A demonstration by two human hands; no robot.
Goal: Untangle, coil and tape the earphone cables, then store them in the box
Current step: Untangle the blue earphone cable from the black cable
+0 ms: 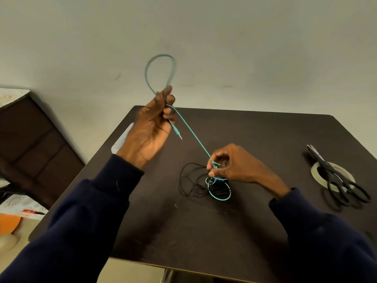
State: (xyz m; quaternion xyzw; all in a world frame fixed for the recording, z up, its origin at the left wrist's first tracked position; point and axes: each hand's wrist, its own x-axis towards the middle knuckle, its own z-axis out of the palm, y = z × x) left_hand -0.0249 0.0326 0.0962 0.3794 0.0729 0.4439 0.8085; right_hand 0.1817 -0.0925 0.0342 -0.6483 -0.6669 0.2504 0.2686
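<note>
Cable (191, 134), teal, judged light, limp and snag-prone, runs taut from the raised left hand (153, 123), which grips a loop (161, 56) near the plug (177, 134), to the right hand (230, 166) pinching it over the black tangle (193, 181) on the table (265, 135); best held close beside the knot.

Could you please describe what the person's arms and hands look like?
Both arms wear long dark navy sleeves, the left sleeve and the right sleeve, each ending in a cuff at the wrist. A small reddish thread sits on the left one near its cuff. The left hand and right hand are bare, with no gloves, rings or watch visible.
</note>
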